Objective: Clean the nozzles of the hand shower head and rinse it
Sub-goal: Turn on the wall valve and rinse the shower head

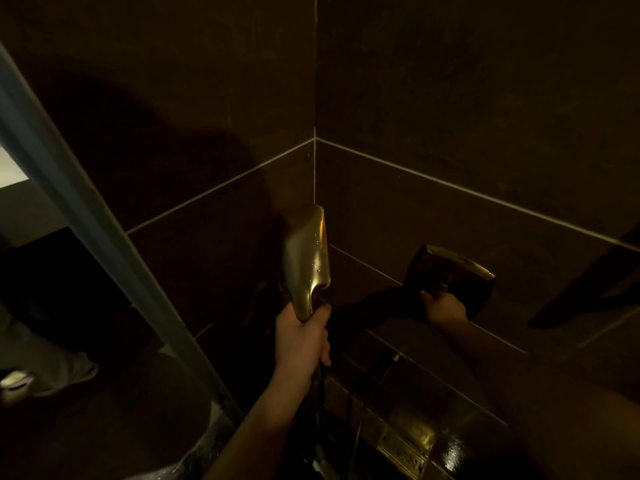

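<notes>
We are in a dim shower stall in a bathroom. Big dark tiles (450,98) meet in a corner, a gold shower head (306,258) shines, and a wet drain (403,452) sits in the floor.

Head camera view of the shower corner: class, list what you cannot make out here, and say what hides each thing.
- Nozzle face of the gold metal hand shower head: turned away; only its back shows.
- Its grip: covered by the left hand.
- Gold wall-mounted tap handle: whether it is on; dim light, and the right hand covers part.
- Dark shower hose: lost in shadow below.
- Water flow: none discernible.
</notes>
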`<control>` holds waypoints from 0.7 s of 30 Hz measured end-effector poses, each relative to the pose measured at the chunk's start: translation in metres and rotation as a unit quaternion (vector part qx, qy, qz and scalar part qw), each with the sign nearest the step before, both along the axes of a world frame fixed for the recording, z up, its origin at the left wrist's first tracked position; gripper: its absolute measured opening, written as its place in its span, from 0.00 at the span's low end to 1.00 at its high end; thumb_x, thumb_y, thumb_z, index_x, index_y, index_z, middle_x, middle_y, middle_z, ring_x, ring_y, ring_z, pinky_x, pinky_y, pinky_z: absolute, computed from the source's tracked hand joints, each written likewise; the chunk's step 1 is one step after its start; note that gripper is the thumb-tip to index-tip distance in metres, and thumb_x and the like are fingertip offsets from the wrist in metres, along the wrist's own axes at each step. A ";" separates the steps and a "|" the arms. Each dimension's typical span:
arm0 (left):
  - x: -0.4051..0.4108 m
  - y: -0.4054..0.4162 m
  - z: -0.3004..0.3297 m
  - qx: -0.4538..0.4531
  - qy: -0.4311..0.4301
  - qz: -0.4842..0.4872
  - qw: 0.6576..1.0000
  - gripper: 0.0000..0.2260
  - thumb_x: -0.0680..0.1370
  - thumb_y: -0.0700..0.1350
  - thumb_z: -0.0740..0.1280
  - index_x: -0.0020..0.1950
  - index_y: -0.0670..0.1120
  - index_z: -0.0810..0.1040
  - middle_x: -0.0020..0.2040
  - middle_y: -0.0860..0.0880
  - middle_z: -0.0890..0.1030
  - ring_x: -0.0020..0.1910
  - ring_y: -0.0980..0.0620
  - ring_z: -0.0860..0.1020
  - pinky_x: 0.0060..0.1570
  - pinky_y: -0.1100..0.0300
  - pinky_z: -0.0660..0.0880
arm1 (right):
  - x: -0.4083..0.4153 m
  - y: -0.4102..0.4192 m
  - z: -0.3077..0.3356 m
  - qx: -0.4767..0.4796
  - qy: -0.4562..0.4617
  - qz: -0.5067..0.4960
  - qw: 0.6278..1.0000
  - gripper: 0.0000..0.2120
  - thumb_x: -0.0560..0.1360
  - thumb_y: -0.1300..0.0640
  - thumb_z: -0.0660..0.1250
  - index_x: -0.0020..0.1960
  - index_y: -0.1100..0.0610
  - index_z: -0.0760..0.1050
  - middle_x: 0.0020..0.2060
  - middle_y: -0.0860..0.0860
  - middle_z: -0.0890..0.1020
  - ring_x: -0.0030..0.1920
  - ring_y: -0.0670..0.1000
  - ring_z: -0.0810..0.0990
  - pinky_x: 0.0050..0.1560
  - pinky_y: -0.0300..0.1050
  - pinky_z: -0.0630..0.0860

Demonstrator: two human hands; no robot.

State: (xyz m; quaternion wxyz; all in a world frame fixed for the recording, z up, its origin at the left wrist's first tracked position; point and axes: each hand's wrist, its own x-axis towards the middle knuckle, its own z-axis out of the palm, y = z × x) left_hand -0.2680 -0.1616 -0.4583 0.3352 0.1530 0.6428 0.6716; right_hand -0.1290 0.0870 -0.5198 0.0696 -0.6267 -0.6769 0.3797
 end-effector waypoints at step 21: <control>-0.020 -0.036 -0.019 -0.047 0.033 0.064 0.996 0.02 0.82 0.44 0.67 0.53 0.46 0.77 0.25 0.48 0.73 0.21 0.51 0.69 0.22 0.57 0.67 | -0.007 0.002 -0.020 -0.006 0.154 -0.165 0.974 0.29 0.79 0.44 0.61 0.69 0.66 0.67 0.65 0.64 0.73 0.65 0.63 0.72 0.63 0.53 0.68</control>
